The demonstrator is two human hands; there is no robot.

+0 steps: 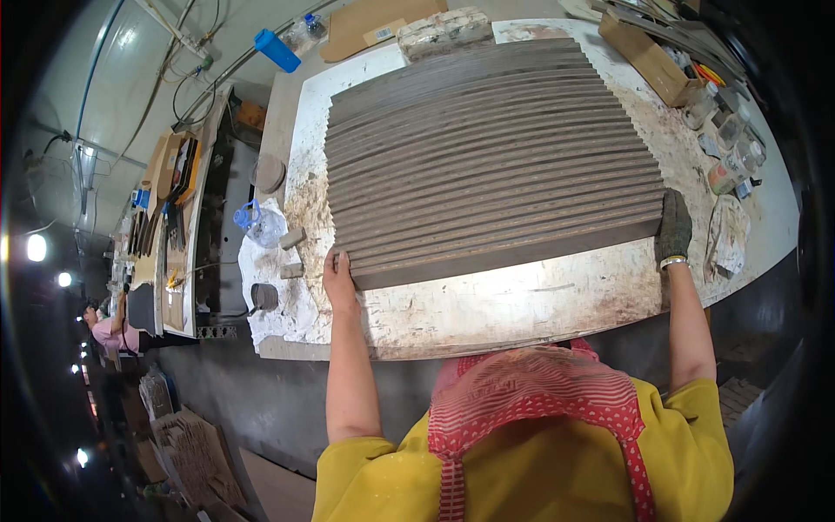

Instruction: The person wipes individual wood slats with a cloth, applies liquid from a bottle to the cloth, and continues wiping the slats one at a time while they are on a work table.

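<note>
Many long grey-brown strips (496,157) lie side by side in a stepped row across the white, stained tabletop (487,304). Their ends form a jagged edge on both sides. My bare left hand (340,280) grips the left end of the nearest strip, fingers bent over its corner. At the opposite end, my right hand (675,230), in a dark knitted glove, is closed against the right end of that strip. The undersides of both hands' grips are hidden. The nearest strip shows its smooth front face toward me.
A clear jug with a blue handle (263,224) and small grey blocks (292,237) stand at left. A blue cup (277,50) is at far left. Plastic bottles (735,170), a crumpled cloth (729,233) and a cardboard box (648,59) lie at right. Another person (113,332) works farther left.
</note>
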